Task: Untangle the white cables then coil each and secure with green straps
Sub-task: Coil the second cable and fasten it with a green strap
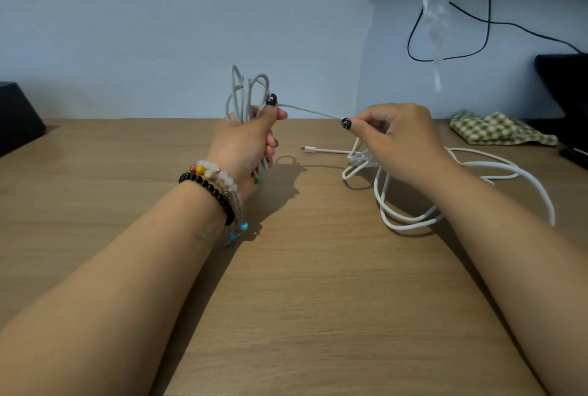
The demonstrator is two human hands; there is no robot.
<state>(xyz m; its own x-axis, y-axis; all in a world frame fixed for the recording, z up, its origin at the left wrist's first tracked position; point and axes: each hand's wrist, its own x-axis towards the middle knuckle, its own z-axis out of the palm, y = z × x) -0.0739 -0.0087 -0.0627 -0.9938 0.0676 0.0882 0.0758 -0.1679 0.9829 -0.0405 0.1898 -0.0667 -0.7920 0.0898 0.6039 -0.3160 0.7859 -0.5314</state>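
Observation:
My left hand [246, 138] grips a coiled white cable [243, 95] upright above the table, loops sticking out above the fist and below it. A bit of green [256, 181], perhaps a strap, shows under that hand. One strand of the same cable [310, 110] runs taut to the right, where my right hand [396, 136] pinches it between thumb and fingers. Under and behind the right hand a second white cable [410, 220] lies in loose loops on the table, its plug end [309, 149] pointing left.
A wooden table [318, 300] stretches toward me. A green checked cloth [496, 128] lies at the back right beside black objects [566, 87]. A black box [17, 115] sits at the far left. Black wires and clear plastic hang on the wall.

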